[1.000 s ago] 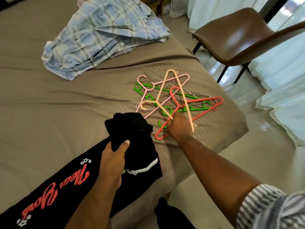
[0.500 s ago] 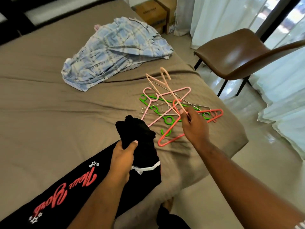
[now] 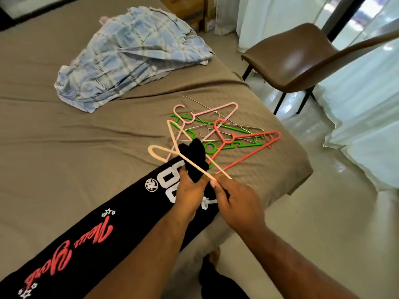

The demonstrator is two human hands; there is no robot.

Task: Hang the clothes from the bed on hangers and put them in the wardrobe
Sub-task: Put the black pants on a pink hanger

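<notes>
Above bed [image 3: 64,147], peach hanger [image 3: 194,166] now at black garment [image 3: 195,153]

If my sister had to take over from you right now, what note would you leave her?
Left grip: grips the bunched end of the black garment lying on the bed.
Right grip: holds the cream hanger across that bunched end.
Other hangers lie piled near the bed's corner; blue checked clothes are heaped farther back.
Done: hanger picked.
Left: put the black garment on it, hang the checked clothes, and carry all to the wardrobe, which is out of view.
</notes>
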